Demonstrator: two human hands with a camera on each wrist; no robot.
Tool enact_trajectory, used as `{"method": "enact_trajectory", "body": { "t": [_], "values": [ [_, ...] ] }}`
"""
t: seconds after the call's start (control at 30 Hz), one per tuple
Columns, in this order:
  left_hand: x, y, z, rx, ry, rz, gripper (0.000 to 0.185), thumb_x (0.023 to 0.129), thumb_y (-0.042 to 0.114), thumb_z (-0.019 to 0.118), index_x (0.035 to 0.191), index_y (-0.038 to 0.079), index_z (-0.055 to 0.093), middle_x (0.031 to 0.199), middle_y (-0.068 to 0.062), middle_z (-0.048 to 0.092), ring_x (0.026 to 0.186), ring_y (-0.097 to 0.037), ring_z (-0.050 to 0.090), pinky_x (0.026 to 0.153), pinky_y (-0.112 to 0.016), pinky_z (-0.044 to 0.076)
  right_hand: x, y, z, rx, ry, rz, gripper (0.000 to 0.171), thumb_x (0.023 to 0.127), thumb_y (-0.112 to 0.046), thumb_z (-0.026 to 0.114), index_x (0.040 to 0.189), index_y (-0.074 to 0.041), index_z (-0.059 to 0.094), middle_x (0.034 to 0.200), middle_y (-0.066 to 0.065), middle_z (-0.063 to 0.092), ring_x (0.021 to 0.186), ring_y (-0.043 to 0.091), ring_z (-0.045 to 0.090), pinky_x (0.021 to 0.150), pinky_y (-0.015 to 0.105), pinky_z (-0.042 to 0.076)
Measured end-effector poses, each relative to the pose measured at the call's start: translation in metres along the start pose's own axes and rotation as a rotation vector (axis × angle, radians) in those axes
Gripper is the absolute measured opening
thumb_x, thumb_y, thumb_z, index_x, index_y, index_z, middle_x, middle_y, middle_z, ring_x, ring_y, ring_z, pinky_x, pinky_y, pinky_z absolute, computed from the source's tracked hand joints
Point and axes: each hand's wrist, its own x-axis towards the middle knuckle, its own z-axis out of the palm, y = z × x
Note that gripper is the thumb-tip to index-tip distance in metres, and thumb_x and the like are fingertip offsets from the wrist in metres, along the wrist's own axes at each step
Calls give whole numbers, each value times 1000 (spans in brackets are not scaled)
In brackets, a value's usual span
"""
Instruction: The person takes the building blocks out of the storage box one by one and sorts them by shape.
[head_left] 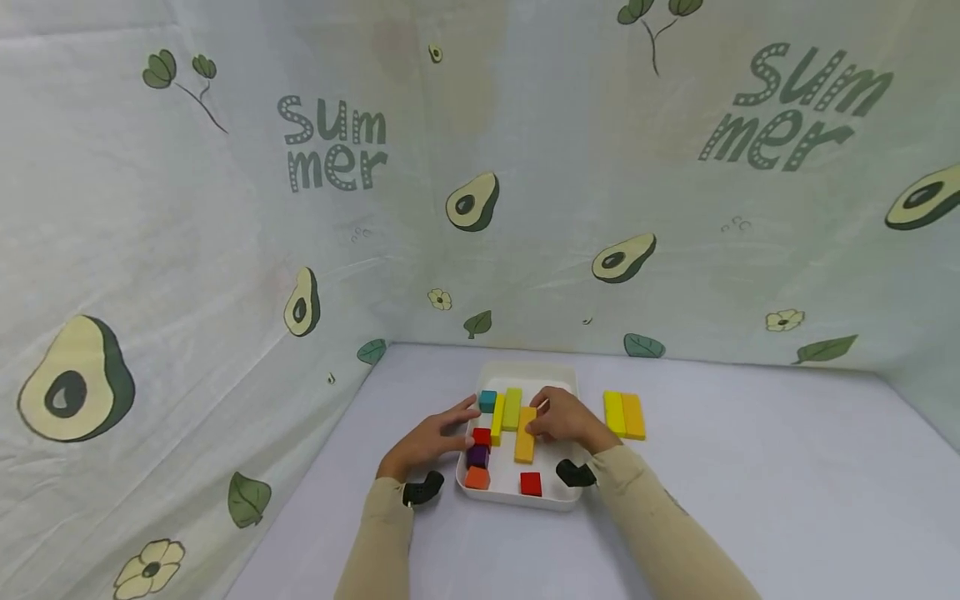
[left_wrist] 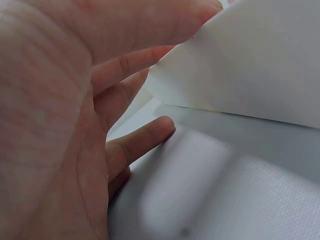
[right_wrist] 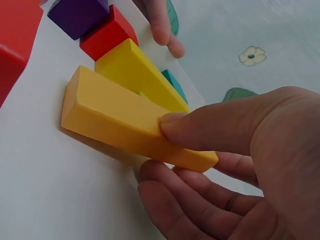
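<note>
A light-orange rectangular block is pinched in my right hand, thumb on one side and fingers on the other. In the right wrist view this block slants over the tray floor, its far end near or on the floor. My left hand rests at the left rim of the white tray, fingers extended, thumb over the rim by a red cube. Beside the held block lie a yellow block and a yellow-green block.
Along the tray's left side sit a teal cube, a purple cube and an orange cube. Another red cube lies near the front. Right of the tray, a yellow block and an orange block lie on the table.
</note>
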Motion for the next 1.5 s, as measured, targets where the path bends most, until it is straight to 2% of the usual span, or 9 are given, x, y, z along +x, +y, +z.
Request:
{"method": "enact_trajectory", "body": {
  "t": [0.2,0.47,0.67,0.93,1.1,1.27,1.4,1.5],
  "values": [
    [-1,0,-2,5,9,-16,64,89,52,69,147,34,52,157,28,26,151,-17,18,116,-63,20,1,0,-2,52,-5,-43,36,87,-15,79,116,-7,60,98,10,59,79,24,60,70,30,55],
    [-1,4,-5,-12,-6,7,65,91,48,69,150,31,48,161,21,24,152,-22,16,115,-62,23,4,5,-6,208,-4,-34,40,91,-11,73,126,-6,55,109,14,59,82,25,66,78,35,59],
    [3,2,-6,2,6,-14,66,88,52,70,149,35,49,158,27,25,152,-17,17,115,-61,25,4,3,-8,247,17,-49,42,94,-13,71,133,-7,55,109,14,59,85,26,67,80,36,60],
    [6,2,-4,-9,1,-31,69,86,55,72,149,37,49,157,31,25,151,-16,17,115,-61,25,-4,3,-10,343,58,-84,46,96,-13,68,140,-9,54,109,15,59,89,26,68,83,39,60],
    [7,0,-2,-54,-5,-39,68,86,52,74,148,38,50,157,30,26,152,-19,15,115,-63,24,-7,2,-11,412,90,-110,52,96,-12,67,144,-5,47,113,19,56,87,29,69,84,44,59],
    [6,-1,0,-36,-16,-33,67,86,54,72,147,40,50,157,30,25,152,-18,15,115,-62,24,-16,1,-14,482,108,-116,53,97,-14,67,143,-6,41,119,21,55,95,31,66,82,49,59],
    [5,-1,-3,-27,7,-22,66,86,55,72,146,41,51,156,30,26,152,-17,16,114,-62,27,-24,1,-17,489,114,-147,48,98,-17,66,141,-8,46,122,19,57,100,32,64,81,49,59],
    [4,-1,-4,-32,0,-27,67,86,54,72,147,40,50,157,30,25,152,-18,15,114,-62,26,-30,3,-21,490,124,-149,46,100,-18,64,143,-10,50,122,18,59,100,31,63,80,46,60]
  ]
}}
